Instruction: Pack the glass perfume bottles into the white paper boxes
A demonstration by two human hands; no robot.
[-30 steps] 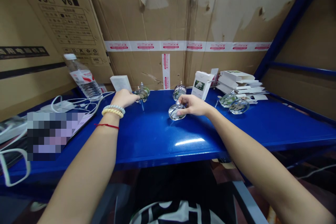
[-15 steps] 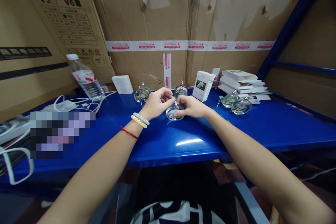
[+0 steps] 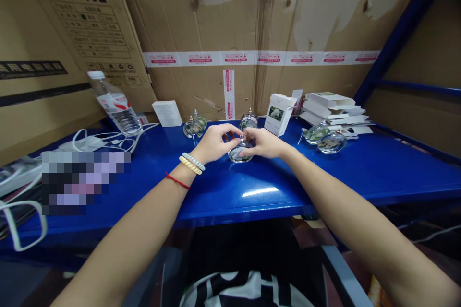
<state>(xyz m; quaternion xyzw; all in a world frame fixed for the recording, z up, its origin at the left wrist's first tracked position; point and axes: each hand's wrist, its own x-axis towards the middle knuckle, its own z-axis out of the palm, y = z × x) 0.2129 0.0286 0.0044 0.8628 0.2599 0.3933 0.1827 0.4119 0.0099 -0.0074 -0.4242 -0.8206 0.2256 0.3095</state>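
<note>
A clear round glass perfume bottle [image 3: 236,155] stands upright on the blue table [image 3: 216,192] between my hands. My right hand [image 3: 265,142] is closed around its right side, thumb on the front of the glass. Thumb and forefinger of my left hand [image 3: 217,144] pinch the small silver spray top [image 3: 241,137] on the bottle's neck; my fingers partly cover it. Just behind my hands stands another round bottle [image 3: 248,121], partly hidden.
Two bottles [image 3: 193,127] stand left of my hands, and two more [image 3: 331,143] stand to the right by a stack of flattened white boxes [image 3: 329,105]. A white box [image 3: 278,114] stands upright. At left are a water bottle [image 3: 117,108] and white cables [image 3: 104,141].
My left fingertips have come down and closed on the spray top. My right fingers have drawn in nearer the neck. The bottle stays in place; the view has shifted slightly.
</note>
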